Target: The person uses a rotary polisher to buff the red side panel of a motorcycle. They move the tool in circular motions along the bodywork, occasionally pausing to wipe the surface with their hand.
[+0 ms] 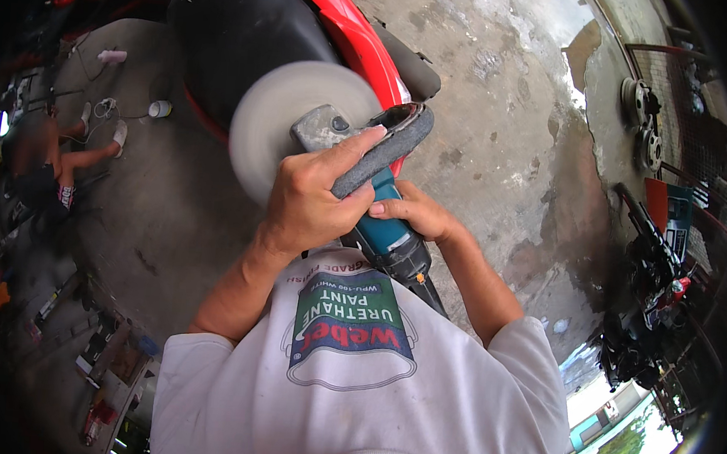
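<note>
My left hand (320, 187) is closed around the grey padded loop handle (393, 146) of a polisher, its index finger stretched along the handle. My right hand (418, 214) grips the teal body of the polisher (388, 233) farther back. The polisher's round pale pad (261, 129) is smeared by spinning. It overlaps the rear of a motorcycle with a black seat (242, 32) and a glossy red side panel (355, 27); I cannot tell whether pad and bodywork touch. The seat has a torn patch near its far end.
At the left a person (43, 162) sits low near a white tub (160, 109) and a pink bottle (112, 56). A dark muffler (407, 63) sticks out beside the red panel. Wheels (643, 119) and dark motorcycle parts (631, 335) line the right. The concrete floor (502, 144) has wet-looking stains.
</note>
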Motion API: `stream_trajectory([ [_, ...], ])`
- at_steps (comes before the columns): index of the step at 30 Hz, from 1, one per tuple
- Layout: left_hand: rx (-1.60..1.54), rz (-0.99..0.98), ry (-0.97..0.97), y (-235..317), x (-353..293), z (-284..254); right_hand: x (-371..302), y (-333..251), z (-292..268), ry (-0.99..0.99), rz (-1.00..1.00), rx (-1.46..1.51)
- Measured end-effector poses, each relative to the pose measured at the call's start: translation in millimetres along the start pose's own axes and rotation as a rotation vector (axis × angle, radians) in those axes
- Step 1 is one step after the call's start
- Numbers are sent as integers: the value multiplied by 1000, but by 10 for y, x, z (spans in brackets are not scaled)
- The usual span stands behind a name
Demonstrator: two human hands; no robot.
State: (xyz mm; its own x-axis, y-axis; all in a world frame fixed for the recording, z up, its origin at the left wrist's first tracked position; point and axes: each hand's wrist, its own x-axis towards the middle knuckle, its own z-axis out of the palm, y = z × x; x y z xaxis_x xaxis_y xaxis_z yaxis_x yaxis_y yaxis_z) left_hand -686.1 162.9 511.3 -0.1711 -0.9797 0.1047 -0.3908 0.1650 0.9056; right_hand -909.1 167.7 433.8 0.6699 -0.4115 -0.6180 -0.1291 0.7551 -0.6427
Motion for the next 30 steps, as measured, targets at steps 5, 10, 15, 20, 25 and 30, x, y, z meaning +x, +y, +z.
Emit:
stream_trajectory([
  [5, -35, 51, -58, -213, 366, -249, 216, -197, 130, 95, 15, 47],
  [10, -44, -22, -121, -285, 669, -438, 434, -373, 182, 101, 4, 148],
  [15, 15, -65, -169, -422, 1089, -681, 817, -622, 153, 80, -22, 194],
  [20, -36, -37, -144, -548, 1222, -780, 905, -824, 203, 198, -89, 41],
  [25, -32, 8, -244, -274, 856, -503, 414, -403, 161, 231, -136, -12],
  [30, 51, 106, -263, -287, 720, -366, 417, -84, 209, 262, -154, -10],
])
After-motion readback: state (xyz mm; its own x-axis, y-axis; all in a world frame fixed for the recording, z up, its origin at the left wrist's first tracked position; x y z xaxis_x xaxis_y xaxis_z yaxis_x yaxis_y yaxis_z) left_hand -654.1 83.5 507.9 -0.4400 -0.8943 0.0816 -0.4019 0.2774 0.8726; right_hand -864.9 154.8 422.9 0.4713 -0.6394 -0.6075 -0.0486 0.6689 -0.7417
